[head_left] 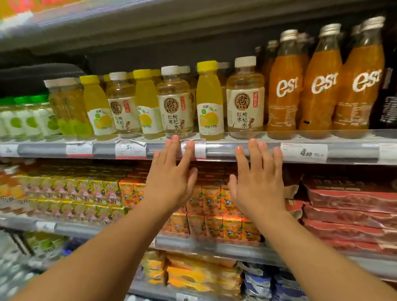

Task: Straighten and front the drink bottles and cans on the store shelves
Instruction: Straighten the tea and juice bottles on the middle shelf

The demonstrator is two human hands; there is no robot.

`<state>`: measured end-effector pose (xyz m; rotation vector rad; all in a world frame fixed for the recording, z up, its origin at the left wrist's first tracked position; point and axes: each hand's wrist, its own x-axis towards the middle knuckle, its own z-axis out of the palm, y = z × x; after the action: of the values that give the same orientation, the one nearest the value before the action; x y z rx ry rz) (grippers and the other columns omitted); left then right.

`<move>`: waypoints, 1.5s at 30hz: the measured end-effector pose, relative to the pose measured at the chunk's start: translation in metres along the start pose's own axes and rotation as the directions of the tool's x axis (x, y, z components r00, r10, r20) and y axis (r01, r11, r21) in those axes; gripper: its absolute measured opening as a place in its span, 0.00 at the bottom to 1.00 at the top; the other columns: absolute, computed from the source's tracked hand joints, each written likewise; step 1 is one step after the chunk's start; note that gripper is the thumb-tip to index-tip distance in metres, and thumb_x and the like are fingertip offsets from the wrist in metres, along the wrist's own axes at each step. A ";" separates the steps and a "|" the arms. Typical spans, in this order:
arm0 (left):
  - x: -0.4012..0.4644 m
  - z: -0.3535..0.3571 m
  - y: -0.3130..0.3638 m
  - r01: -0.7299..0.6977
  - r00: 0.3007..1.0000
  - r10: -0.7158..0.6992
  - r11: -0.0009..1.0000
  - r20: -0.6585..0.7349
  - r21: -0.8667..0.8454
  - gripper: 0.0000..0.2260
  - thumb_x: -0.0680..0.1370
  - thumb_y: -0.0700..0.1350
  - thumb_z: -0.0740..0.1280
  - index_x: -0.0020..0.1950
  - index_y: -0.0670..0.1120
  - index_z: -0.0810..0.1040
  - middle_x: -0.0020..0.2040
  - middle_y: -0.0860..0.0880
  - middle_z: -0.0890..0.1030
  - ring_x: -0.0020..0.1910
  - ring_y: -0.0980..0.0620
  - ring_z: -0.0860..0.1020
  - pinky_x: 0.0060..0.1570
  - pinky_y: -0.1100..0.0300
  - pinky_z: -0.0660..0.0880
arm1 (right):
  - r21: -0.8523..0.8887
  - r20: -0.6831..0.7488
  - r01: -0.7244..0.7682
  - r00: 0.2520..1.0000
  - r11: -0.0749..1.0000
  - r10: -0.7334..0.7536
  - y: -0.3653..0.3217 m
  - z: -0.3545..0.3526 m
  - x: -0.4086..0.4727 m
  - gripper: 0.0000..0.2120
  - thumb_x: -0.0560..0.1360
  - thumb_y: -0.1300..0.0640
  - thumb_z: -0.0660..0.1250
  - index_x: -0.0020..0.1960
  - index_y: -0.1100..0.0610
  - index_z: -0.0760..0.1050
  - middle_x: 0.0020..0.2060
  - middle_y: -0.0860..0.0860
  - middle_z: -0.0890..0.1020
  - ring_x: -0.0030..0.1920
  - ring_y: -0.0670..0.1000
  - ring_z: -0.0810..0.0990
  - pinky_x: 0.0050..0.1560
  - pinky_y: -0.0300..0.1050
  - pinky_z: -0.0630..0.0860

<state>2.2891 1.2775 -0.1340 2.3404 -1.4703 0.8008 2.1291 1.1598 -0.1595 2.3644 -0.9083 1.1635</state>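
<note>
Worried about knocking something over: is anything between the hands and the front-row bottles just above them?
Nothing visible blocks them. The left hand and right hand are open and empty, fingertips at the shelf rail. The yellow-capped bottle and white-capped bottle stand at the front, just above that low rail.

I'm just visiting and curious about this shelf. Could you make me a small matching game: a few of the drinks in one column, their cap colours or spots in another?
Things:
1. est bottles
2. yellow juice bottle
3. clear tea bottle
4. orange cartons

Descriptions:
A. white cap
B. shelf below the hands
C. silver caps
D. yellow cap

Pairs: 1-C, 2-D, 3-A, 4-B
</note>
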 end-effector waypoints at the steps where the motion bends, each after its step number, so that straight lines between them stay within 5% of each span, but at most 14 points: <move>1: 0.000 -0.001 -0.001 -0.012 1.000 0.012 1.000 0.009 0.004 0.30 0.81 0.57 0.55 0.80 0.51 0.48 0.79 0.40 0.48 0.78 0.42 0.48 0.75 0.47 0.51 | -0.009 0.007 -0.005 1.000 1.000 0.005 0.000 0.000 0.000 0.31 0.69 0.53 0.72 0.69 0.62 0.71 0.69 0.64 0.69 0.71 0.65 0.66 0.73 0.67 0.55; 5: 0.000 -0.018 -0.030 -0.136 0.990 0.138 0.990 -0.024 0.044 0.28 0.80 0.57 0.54 0.78 0.50 0.56 0.78 0.41 0.58 0.75 0.42 0.59 0.72 0.45 0.58 | -0.046 0.057 -0.036 0.998 0.998 0.038 -0.004 0.000 0.001 0.35 0.66 0.52 0.74 0.69 0.62 0.68 0.70 0.65 0.67 0.72 0.66 0.63 0.72 0.68 0.53; 9: -0.005 -0.027 -0.097 -0.040 0.994 0.040 0.999 -0.098 0.007 0.27 0.79 0.53 0.59 0.75 0.43 0.65 0.72 0.37 0.67 0.68 0.37 0.67 0.65 0.42 0.67 | -0.087 0.115 -0.113 0.986 0.990 0.122 -0.012 -0.003 0.005 0.36 0.66 0.51 0.75 0.69 0.61 0.67 0.70 0.65 0.67 0.72 0.65 0.61 0.73 0.66 0.51; 14: -0.008 -0.012 -0.163 -0.132 0.991 0.133 0.990 -0.030 0.055 0.28 0.78 0.55 0.52 0.75 0.41 0.65 0.69 0.40 0.70 0.65 0.39 0.69 0.62 0.44 0.67 | -0.276 0.239 -0.219 0.927 0.936 0.288 -0.038 -0.018 0.012 0.34 0.73 0.45 0.68 0.72 0.61 0.65 0.74 0.63 0.62 0.75 0.62 0.55 0.75 0.62 0.49; 18: -0.008 -0.001 -0.167 -0.145 0.989 0.146 0.989 -0.023 0.013 0.29 0.80 0.56 0.53 0.78 0.43 0.57 0.75 0.42 0.65 0.73 0.42 0.64 0.67 0.42 0.62 | -0.338 0.288 -0.336 0.852 0.879 0.437 -0.072 -0.033 0.031 0.33 0.78 0.40 0.58 0.73 0.62 0.61 0.75 0.63 0.58 0.76 0.61 0.52 0.75 0.56 0.49; 24: -0.008 -0.004 -0.169 -0.159 0.987 0.159 0.986 -0.004 -0.039 0.30 0.79 0.54 0.58 0.77 0.41 0.58 0.75 0.42 0.65 0.73 0.41 0.64 0.67 0.39 0.63 | -0.112 0.285 -0.184 0.935 0.977 0.209 -0.129 -0.040 0.051 0.25 0.78 0.46 0.61 0.72 0.56 0.66 0.67 0.54 0.69 0.68 0.55 0.65 0.68 0.49 0.64; 28: -0.002 -0.011 -0.170 -0.165 0.984 0.168 0.985 0.054 -0.046 0.28 0.80 0.57 0.50 0.77 0.44 0.56 0.74 0.44 0.63 0.72 0.43 0.62 0.68 0.44 0.59 | -0.090 0.302 -0.237 0.919 0.967 0.253 -0.148 -0.028 0.050 0.23 0.79 0.48 0.59 0.72 0.54 0.66 0.68 0.51 0.68 0.69 0.52 0.64 0.64 0.45 0.68; 32: 0.021 -0.042 -0.175 -0.256 0.958 0.227 0.952 -0.176 -0.167 0.20 0.78 0.56 0.56 0.64 0.46 0.72 0.55 0.48 0.75 0.55 0.46 0.73 0.55 0.51 0.68 | -0.200 0.246 -0.270 0.917 0.942 0.314 -0.157 -0.023 0.062 0.16 0.79 0.47 0.57 0.60 0.53 0.75 0.56 0.50 0.73 0.59 0.52 0.71 0.42 0.45 0.71; 35: 0.063 -0.074 -0.179 -0.266 0.915 0.189 0.946 -0.356 -0.183 0.21 0.76 0.54 0.61 0.64 0.43 0.74 0.58 0.44 0.76 0.57 0.45 0.74 0.54 0.50 0.72 | -0.257 0.291 -0.263 0.897 0.930 0.334 -0.154 -0.026 0.075 0.16 0.79 0.46 0.55 0.54 0.53 0.78 0.52 0.51 0.73 0.54 0.53 0.74 0.38 0.45 0.68; 40: 0.138 -0.102 -0.184 -0.116 0.974 0.098 0.990 -0.206 -0.078 0.32 0.79 0.60 0.57 0.78 0.45 0.56 0.77 0.44 0.60 0.76 0.44 0.57 0.73 0.45 0.56 | -0.263 0.308 -0.220 0.904 0.939 0.298 -0.152 -0.030 0.078 0.19 0.79 0.46 0.54 0.53 0.54 0.80 0.54 0.52 0.72 0.47 0.55 0.78 0.34 0.44 0.64; 45: 0.153 -0.093 -0.183 -0.076 0.987 0.072 0.997 -0.143 -0.026 0.30 0.79 0.60 0.56 0.76 0.46 0.61 0.77 0.46 0.61 0.78 0.47 0.52 0.76 0.44 0.45 | -0.202 0.320 -0.214 0.908 0.956 0.271 -0.144 -0.033 0.081 0.18 0.79 0.46 0.53 0.52 0.53 0.79 0.56 0.51 0.73 0.45 0.55 0.80 0.34 0.44 0.66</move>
<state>2.4740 1.2922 0.0419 2.1684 -1.5056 0.9350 2.2451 1.2526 -0.0791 2.4091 -1.3940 0.7242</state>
